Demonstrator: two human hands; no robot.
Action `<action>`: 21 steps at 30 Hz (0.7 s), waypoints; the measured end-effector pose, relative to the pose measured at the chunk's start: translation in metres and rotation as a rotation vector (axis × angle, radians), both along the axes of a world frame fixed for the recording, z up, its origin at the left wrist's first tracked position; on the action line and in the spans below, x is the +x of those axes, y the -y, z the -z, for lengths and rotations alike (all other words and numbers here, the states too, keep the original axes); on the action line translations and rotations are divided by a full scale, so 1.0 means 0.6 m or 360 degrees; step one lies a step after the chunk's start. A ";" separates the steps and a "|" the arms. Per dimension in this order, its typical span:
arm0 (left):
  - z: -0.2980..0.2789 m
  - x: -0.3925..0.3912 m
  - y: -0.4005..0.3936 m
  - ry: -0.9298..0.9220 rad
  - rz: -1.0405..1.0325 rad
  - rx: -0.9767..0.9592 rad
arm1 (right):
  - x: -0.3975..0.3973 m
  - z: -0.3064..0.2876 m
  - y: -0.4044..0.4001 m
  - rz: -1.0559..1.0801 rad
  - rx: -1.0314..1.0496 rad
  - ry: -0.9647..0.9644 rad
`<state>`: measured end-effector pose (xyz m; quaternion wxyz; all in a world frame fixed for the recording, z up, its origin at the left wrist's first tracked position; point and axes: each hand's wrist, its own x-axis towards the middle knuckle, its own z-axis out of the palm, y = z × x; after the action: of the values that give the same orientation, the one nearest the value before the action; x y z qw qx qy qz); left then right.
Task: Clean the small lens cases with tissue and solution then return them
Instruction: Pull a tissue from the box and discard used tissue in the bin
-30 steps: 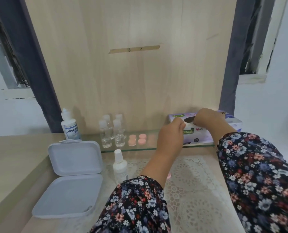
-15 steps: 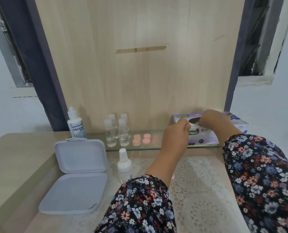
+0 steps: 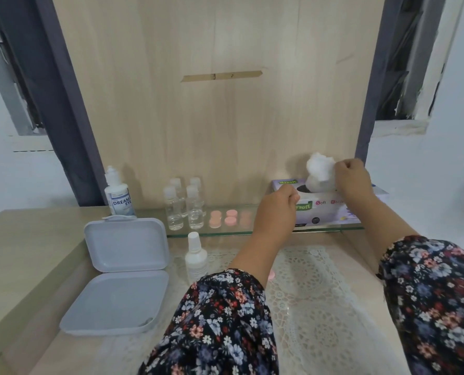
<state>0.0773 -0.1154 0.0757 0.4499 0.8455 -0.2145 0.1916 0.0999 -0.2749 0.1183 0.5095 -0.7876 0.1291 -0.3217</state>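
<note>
My right hand (image 3: 352, 182) pinches a white tissue (image 3: 318, 171) that stands up out of the slot of the purple tissue box (image 3: 331, 209) on the right of the glass shelf (image 3: 225, 232). My left hand (image 3: 278, 209) grips the box's front left top edge with curled fingers. Small pink lens cases (image 3: 222, 219) lie on the shelf left of the box. Part of another pink case (image 3: 271, 274) shows on the lace mat under my left forearm. A solution bottle (image 3: 120, 197) stands at the shelf's left end.
Several small clear bottles (image 3: 183, 205) stand on the shelf between the solution bottle and the pink cases. A small white bottle (image 3: 195, 255) stands on the table below them. An open grey hinged box (image 3: 122, 269) lies at the left. A lace mat (image 3: 314, 301) covers the table's middle.
My right hand has risen from the box's slot and drawn a tissue up with it. My left hand has stayed on the box's front edge.
</note>
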 end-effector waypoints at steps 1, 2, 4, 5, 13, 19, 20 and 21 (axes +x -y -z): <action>-0.001 0.000 -0.001 -0.0035 0.0011 0.0012 | -0.005 -0.003 0.002 0.0024 0.0062 0.0059; -0.004 0.000 -0.003 -0.0081 0.0025 0.0025 | -0.010 -0.006 0.004 0.0051 0.0094 0.0122; -0.012 -0.006 -0.007 -0.0178 0.0081 0.0032 | -0.026 -0.012 0.002 0.0068 0.0132 0.0249; -0.016 -0.009 -0.010 -0.0233 0.0131 0.0032 | -0.034 -0.014 -0.002 0.0056 0.0153 0.0302; 0.001 -0.081 -0.082 -0.0177 0.0234 -0.0595 | -0.138 0.017 -0.065 -0.0361 0.0424 0.0425; 0.096 -0.136 -0.151 -0.0792 0.0495 -0.1005 | -0.211 0.131 -0.162 -0.0707 0.0610 0.0274; 0.109 -0.146 -0.158 -0.0850 0.0465 -0.1028 | -0.217 0.152 -0.179 -0.0752 0.0635 0.0239; 0.124 -0.150 -0.165 -0.0894 0.0411 -0.1006 | -0.224 0.169 -0.196 -0.0791 0.0639 0.0200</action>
<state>-0.0128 -0.0162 0.0014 0.7474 0.6520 -0.1185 -0.0473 -0.0342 -0.1575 0.0168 0.7246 -0.6573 -0.0379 -0.2036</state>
